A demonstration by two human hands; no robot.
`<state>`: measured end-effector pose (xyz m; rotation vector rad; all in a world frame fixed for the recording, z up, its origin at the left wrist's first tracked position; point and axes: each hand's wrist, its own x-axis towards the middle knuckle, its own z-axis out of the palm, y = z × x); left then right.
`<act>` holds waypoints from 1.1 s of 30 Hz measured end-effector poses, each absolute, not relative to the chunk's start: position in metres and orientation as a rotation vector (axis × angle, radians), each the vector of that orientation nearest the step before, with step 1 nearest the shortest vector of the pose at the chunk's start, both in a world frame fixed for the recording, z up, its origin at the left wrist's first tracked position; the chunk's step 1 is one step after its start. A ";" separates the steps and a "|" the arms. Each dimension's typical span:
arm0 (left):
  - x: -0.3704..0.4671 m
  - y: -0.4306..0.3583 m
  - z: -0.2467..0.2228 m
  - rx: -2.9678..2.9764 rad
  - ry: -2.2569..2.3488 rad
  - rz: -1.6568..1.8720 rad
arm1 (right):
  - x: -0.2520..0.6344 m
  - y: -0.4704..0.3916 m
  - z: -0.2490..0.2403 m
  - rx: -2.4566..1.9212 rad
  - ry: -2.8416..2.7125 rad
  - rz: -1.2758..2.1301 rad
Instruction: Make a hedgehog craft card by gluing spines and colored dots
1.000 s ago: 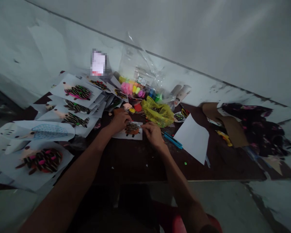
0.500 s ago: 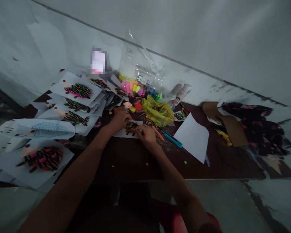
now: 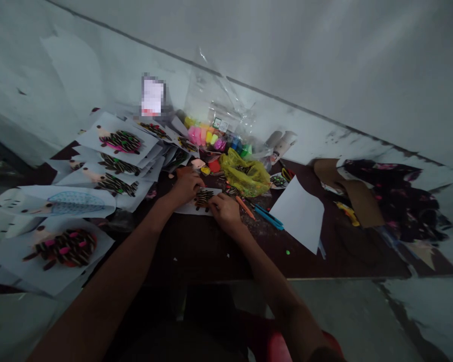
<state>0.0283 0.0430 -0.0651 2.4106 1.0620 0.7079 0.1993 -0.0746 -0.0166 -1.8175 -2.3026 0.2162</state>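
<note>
Between my hands lies a small sheet of white paper (image 3: 189, 208) bearing a hedgehog figure (image 3: 204, 198) covered in dark, striped sliver-like pieces. My left hand (image 3: 189, 186) has its fingers bent down on the sheet's upper left part, holding it against the table. From the right, my right hand (image 3: 225, 211) reaches to the figure's edge with thumb and fingers pinched together. Whatever is in that pinch is too small and dark to make out. Just beyond the left fingers sit a pale pink lump (image 3: 198, 163), a yellow lump (image 3: 205, 171) and a red one (image 3: 214, 165).
Finished-looking hedgehog pictures (image 3: 123, 142) pile up on the left. An open yellow plastic bag (image 3: 245, 176) holds dark pieces. Behind it stands a clear bag of colourful clay (image 3: 219, 138). Rightward lie an orange pen (image 3: 245, 207), blue scissors-like tool (image 3: 269, 217), blank paper (image 3: 300, 213) and yellow cutter (image 3: 348, 213).
My right hand has shifted slightly left and up along the hedgehog figure. My left hand stays in place on the sheet.
</note>
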 end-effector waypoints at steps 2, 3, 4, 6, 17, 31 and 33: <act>0.029 0.043 -0.066 2.409 1.070 0.715 | 0.198 -0.074 -0.015 -1.856 -2.323 0.205; 0.029 0.043 -0.066 2.409 1.071 0.717 | 0.197 -0.074 -0.014 -1.874 -2.330 0.199; 0.029 0.043 -0.066 2.410 1.068 0.717 | 0.197 -0.073 -0.013 -1.885 -2.336 0.196; 0.028 0.043 -0.066 2.409 1.054 0.716 | 0.195 -0.073 -0.012 -1.899 -2.353 0.191; 0.029 0.042 -0.065 2.398 1.066 0.729 | 0.205 -0.081 0.005 -1.927 -2.213 0.194; 0.028 0.041 -0.067 2.393 1.085 0.719 | 0.220 0.015 0.004 -2.177 -2.248 0.086; 0.028 0.041 -0.067 2.390 1.086 0.722 | 0.219 0.020 0.001 -2.179 -2.255 0.087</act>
